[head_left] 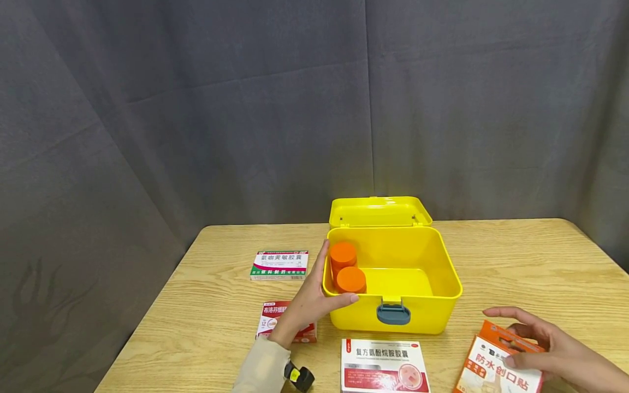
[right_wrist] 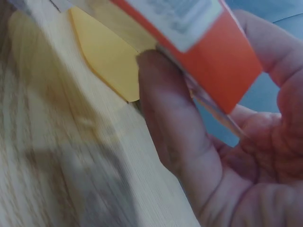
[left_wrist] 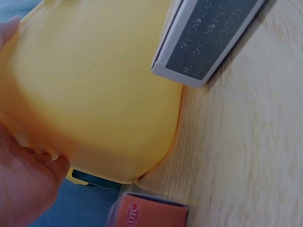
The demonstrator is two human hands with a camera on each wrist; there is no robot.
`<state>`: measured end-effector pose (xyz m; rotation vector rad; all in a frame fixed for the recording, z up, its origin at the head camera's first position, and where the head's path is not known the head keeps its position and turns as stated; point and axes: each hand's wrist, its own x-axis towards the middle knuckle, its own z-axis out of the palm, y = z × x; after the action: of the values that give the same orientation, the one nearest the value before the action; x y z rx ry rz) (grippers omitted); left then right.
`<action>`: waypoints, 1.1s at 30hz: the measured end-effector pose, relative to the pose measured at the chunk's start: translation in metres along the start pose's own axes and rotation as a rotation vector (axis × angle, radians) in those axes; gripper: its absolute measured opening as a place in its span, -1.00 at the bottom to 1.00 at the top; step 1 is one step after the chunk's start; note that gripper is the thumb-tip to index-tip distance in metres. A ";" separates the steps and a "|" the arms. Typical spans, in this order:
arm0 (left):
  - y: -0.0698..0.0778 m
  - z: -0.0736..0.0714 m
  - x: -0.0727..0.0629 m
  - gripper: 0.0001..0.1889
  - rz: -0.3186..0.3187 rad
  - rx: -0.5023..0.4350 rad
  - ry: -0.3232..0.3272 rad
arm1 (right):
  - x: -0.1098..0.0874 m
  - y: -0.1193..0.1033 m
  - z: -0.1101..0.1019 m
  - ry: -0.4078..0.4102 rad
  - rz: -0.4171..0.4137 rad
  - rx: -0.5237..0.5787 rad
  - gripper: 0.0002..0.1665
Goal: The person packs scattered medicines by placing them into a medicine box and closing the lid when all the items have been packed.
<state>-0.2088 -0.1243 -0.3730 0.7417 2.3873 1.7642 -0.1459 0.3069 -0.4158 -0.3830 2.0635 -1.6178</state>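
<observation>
A yellow storage box (head_left: 393, 315) stands with its lid (head_left: 380, 213) swung back. My left hand (head_left: 312, 292) grips its front left corner, thumb along the front rim and fingers against the left side. Two bottles with orange caps (head_left: 351, 279) stand inside at the left. To the right of the box, my right hand (head_left: 543, 349) holds an orange-and-white adhesive bandage box (head_left: 496, 365) by its upper end, thumb on the printed face. In the right wrist view, fingers (right_wrist: 173, 109) lie against the bandage box's other side.
A white-and-red capsule box (head_left: 385, 365) lies in front of the yellow box. At the left are a green-and-white medicine box (head_left: 280, 265) and a red medicine box (head_left: 272, 314), partly hidden by my left arm. Grey curtain (head_left: 295, 109) hangs behind the wooden table (head_left: 206, 305).
</observation>
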 end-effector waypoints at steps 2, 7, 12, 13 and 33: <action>0.011 0.000 -0.003 0.14 -0.009 0.001 -0.005 | 0.000 0.000 -0.001 0.007 0.017 -0.027 -0.30; 0.012 0.000 -0.004 0.14 -0.009 -0.002 -0.009 | -0.001 0.001 -0.004 -0.026 0.018 0.091 -0.34; 0.012 -0.001 -0.004 0.14 -0.012 -0.002 -0.010 | -0.003 0.004 -0.008 -0.026 -0.070 0.187 -0.36; 0.012 0.000 -0.004 0.14 -0.012 -0.001 -0.009 | -0.003 0.004 -0.009 0.000 -0.079 0.183 -0.37; 0.013 -0.001 -0.003 0.14 -0.006 -0.013 -0.017 | -0.007 -0.002 -0.005 0.387 -0.255 0.311 -0.43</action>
<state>-0.2021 -0.1234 -0.3618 0.7433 2.3623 1.7625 -0.1434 0.3142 -0.4118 -0.2428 2.0385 -2.2800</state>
